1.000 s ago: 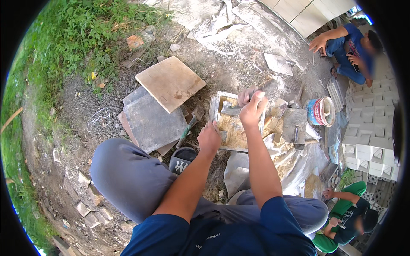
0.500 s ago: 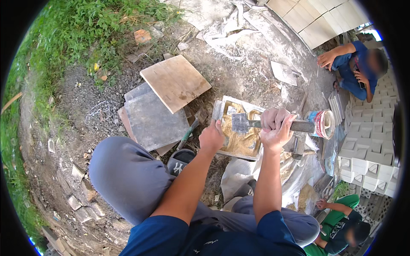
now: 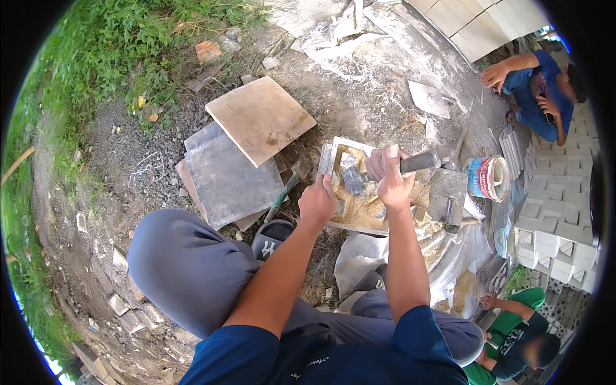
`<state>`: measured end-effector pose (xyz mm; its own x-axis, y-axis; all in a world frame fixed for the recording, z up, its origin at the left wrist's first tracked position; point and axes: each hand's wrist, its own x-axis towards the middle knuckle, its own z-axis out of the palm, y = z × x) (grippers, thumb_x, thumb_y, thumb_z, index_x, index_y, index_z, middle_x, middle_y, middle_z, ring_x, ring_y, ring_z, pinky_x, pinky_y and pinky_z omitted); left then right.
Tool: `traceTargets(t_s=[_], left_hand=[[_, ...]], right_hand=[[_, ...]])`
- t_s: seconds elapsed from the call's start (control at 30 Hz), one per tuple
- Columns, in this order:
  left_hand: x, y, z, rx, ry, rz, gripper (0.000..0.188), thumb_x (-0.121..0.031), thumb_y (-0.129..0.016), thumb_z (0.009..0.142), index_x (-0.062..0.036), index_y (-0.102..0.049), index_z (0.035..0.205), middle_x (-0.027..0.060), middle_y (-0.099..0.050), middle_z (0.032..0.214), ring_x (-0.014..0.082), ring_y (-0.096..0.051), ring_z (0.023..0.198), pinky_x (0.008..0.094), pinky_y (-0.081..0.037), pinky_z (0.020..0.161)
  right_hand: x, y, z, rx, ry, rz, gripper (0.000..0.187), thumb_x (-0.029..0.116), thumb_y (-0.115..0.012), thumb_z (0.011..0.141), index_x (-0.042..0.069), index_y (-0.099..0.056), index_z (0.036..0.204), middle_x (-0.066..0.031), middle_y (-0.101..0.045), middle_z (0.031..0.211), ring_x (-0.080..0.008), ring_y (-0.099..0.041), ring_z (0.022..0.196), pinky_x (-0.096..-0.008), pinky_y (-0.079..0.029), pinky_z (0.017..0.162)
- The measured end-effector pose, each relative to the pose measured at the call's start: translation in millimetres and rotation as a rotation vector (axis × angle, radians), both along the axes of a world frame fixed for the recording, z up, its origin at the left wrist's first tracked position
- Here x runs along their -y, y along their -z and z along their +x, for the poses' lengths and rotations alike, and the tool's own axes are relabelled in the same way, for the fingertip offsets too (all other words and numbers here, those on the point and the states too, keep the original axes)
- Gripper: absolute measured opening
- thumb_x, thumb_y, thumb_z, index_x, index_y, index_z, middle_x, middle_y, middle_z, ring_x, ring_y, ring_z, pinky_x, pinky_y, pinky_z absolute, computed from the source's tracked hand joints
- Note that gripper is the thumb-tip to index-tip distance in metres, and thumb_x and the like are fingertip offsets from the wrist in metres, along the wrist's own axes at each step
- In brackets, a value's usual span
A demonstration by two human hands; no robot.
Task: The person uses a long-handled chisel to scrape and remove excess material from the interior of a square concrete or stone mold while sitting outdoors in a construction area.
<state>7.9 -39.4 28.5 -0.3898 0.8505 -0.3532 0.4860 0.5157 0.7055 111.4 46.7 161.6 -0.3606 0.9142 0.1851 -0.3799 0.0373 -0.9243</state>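
Note:
My right hand (image 3: 391,176) is wrapped round the handle of a hammer (image 3: 419,163) with a dark, block-shaped head. The head rests on or just over the yellowish sandy mix inside a pale rectangular mould (image 3: 347,142). My left hand (image 3: 318,202) grips the left rim of this mould, fingers closed on it. The mix (image 3: 357,212) lies uneven, with grey patches showing through. Part of the mould's right side is hidden behind my right hand and forearm. To the right of the mould lies a flat metal trowel (image 3: 447,191) with a handle.
Left of the mould are a tan board (image 3: 262,120) and a grey slab (image 3: 232,176), stacked and overlapping. A green-handled tool (image 3: 281,200) lies by my slipper. A paint bucket (image 3: 486,178) stands right. Two people (image 3: 536,96) sit near stacked pale blocks (image 3: 559,221).
The hammer has turned in my right hand: its handle end has swung away from the bucket and up, and its head has shifted slightly left. My left hand stays on the mould's rim.

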Motion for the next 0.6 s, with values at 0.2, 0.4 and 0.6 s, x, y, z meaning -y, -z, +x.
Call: traceTargets(t_s=[0.2, 0.4, 0.6], left_hand=[[7.2, 11.6, -2.2, -0.094, -0.025, 0.024, 0.039, -0.037, -0.033, 0.105, -0.0048, -0.055, 0.104, 0.0284, -0.066, 0.080, 0.0510, -0.064, 0.076, 0.0610, -0.050, 0.069], [-2.3, 9.9, -5.0, -0.058, -0.034, 0.018, 0.040, -0.038, -0.033, 0.105, -0.0055, -0.055, 0.105, 0.0284, -0.066, 0.081, 0.0509, -0.064, 0.080, 0.0608, -0.050, 0.072], [1.8, 6.6, -3.5, -0.041, -0.042, 0.027, 0.040, -0.037, -0.033, 0.105, -0.0051, -0.056, 0.104, 0.0284, -0.066, 0.081, 0.0504, -0.064, 0.081, 0.0606, -0.050, 0.074]], right_hand=[[-2.6, -13.3, -5.7, -0.045, -0.007, -0.007, 0.046, 0.024, -0.053, 0.105, 0.010, -0.036, 0.065, 0.0055, -0.030, 0.056, -0.0068, -0.025, 0.048, -0.0273, -0.019, 0.047], [-7.6, -16.1, -12.6, 0.062, -0.045, 0.079, 0.051, 0.032, -0.051, 0.105, 0.012, -0.036, 0.061, 0.0035, -0.032, 0.052, -0.0073, -0.026, 0.044, -0.0274, -0.018, 0.044], [-6.2, -8.6, -17.7, 0.094, -0.039, -0.044, 0.052, 0.034, -0.051, 0.105, 0.011, -0.036, 0.061, 0.0035, -0.031, 0.051, -0.0070, -0.024, 0.044, -0.0277, -0.018, 0.043]])
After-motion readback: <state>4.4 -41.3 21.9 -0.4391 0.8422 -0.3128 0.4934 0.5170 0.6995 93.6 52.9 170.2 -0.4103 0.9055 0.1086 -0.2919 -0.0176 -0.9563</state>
